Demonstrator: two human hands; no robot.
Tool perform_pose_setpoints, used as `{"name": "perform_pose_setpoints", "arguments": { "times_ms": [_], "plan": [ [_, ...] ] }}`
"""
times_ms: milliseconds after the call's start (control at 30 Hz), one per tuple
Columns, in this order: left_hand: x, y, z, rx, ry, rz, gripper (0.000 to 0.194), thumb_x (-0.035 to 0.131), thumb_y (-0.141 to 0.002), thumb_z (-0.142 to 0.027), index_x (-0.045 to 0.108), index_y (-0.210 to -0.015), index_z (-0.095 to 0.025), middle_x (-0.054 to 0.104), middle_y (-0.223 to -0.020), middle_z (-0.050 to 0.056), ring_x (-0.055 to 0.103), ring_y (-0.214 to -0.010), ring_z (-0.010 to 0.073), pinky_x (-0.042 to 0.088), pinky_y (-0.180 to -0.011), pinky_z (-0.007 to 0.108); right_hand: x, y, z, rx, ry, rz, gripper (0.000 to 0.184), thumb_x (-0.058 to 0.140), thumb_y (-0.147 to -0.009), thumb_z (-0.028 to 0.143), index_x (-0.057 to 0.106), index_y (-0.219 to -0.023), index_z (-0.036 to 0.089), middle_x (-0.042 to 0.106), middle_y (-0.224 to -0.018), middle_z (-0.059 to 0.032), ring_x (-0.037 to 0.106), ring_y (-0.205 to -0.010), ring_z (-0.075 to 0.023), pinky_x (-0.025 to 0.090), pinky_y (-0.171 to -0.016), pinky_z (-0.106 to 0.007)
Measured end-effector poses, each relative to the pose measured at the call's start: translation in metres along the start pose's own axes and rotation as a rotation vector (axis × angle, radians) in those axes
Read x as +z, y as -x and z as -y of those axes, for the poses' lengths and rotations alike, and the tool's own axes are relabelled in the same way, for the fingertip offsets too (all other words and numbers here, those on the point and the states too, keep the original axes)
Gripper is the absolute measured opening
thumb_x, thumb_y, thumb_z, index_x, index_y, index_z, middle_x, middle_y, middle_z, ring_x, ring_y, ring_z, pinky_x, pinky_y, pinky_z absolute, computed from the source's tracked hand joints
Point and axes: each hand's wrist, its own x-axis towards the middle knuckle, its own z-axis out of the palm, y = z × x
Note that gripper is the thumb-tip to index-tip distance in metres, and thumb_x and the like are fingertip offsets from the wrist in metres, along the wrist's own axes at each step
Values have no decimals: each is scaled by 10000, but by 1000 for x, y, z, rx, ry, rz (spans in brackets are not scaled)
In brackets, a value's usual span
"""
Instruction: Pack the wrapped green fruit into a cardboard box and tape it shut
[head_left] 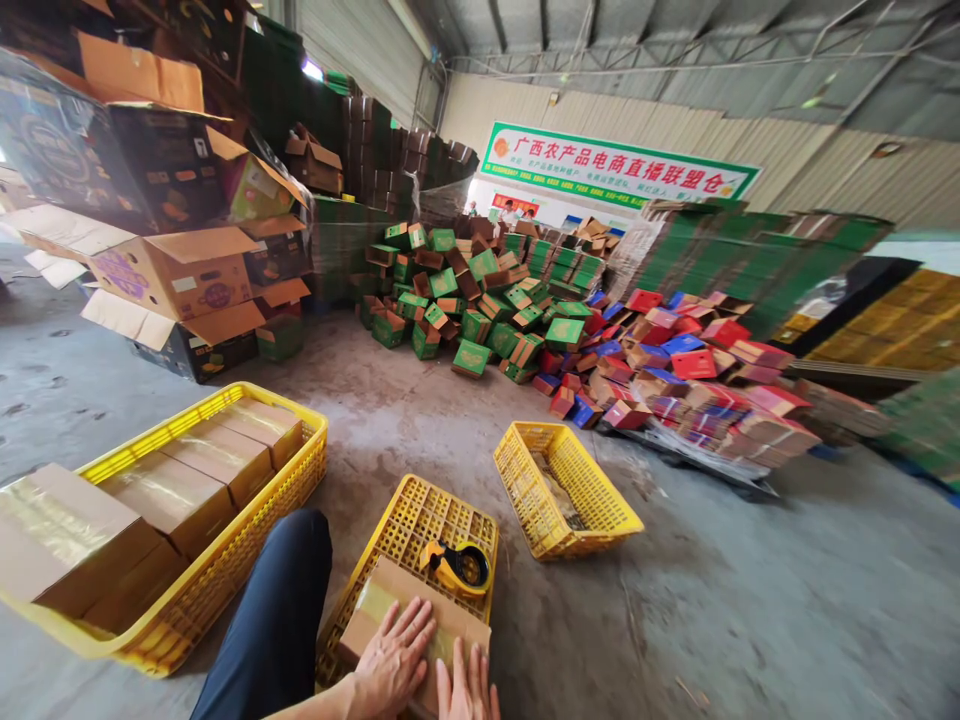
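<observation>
A brown cardboard box [375,597] with clear tape across its top lies on an upturned yellow plastic crate [409,515]. My left hand [395,652] rests flat on the box top, fingers spread. Beside it, at the bottom edge of the view, my right hand [466,688] also lies on the box with its fingers stretched out; its lower part is cut off. Just beyond the box, a yellow and black tape dispenser [459,568] sits on the crate.
At left stands a long yellow crate [300,485] holding several taped boxes [217,455]. Another yellow crate [525,500] is ahead on the right. Farther off are heaped green boxes [472,325], red and blue boxes [667,360], and stacked open cartons [172,270]. My knee [281,590] is left of the work.
</observation>
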Motion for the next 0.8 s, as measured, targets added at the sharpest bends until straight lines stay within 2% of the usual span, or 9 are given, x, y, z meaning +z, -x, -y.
{"name": "perform_pose_setpoints", "arguments": {
  "times_ms": [100, 233, 367, 467, 600, 700, 800],
  "plan": [
    [-3, 2, 4, 33, -38, -63, 637, 499, -1050, -235, 346, -1666, -280, 362, -1709, 41, 379, -1571, 253, 347, -1277, 441, -7, -8, 2, 2, -18, 51, 680, 209, -1110, 492, 731, -1368, 140, 698, -1379, -249, 691, -1279, -394, 563, -1048, -557],
    [-4, 10, 7, 120, -119, -200, 583, 461, -1087, -299, 356, -1661, -301, 380, -1706, 23, 415, -1547, 227, 366, -1257, 399, -9, -14, 22, 23, -63, 143, 679, 258, -1081, 593, 725, -1385, 206, 672, -1435, -200, 668, -1293, -447, 550, -1035, -644],
    [-7, 21, 22, 88, -159, -248, 568, 490, -1083, -369, 398, -1642, -329, 416, -1691, 20, 444, -1525, 230, 368, -1252, 398, -7, -11, 39, -11, -200, 172, 658, 249, -1079, 597, 700, -1415, 254, 653, -1473, -152, 631, -1354, -415, 561, -1030, -634],
    [-14, 34, 47, -38, -170, -279, 525, 469, -1090, -394, 448, -1613, -361, 450, -1673, 16, 480, -1501, 242, 389, -1237, 432, -3, -3, 27, 68, -221, 93, 702, 157, -1088, 584, 666, -1452, 265, 630, -1506, -150, 605, -1388, -395, 513, -1072, -664],
    [-23, 49, 75, -159, -172, -262, 500, 427, -1103, -422, 453, -1602, -407, 447, -1673, 1, 460, -1519, 280, 393, -1227, 523, 4, 3, 0, 154, -246, 90, 943, 20, -1033, 699, 727, -1380, 180, 672, -1434, -227, 646, -1329, -408, 543, -1029, -651],
    [-22, 48, 77, -201, -184, -276, 479, 430, -1099, -435, 526, -1563, -366, 459, -1666, 30, 450, -1526, 297, 419, -1203, 545, 4, 4, -6, 139, -268, 72, 1041, 11, -1002, 761, 715, -1377, 92, 649, -1443, -272, 632, -1345, -411, 557, -1041, -592],
    [-19, 43, 68, -212, -206, -341, 480, 438, -1090, -449, 606, -1500, -265, 510, -1627, 105, 480, -1505, 307, 456, -1175, 517, 1, 9, 0, 131, -252, 53, 1011, 21, -1021, 734, 671, -1428, 76, 607, -1496, -261, 598, -1390, -401, 540, -1079, -567]
  ]
}}
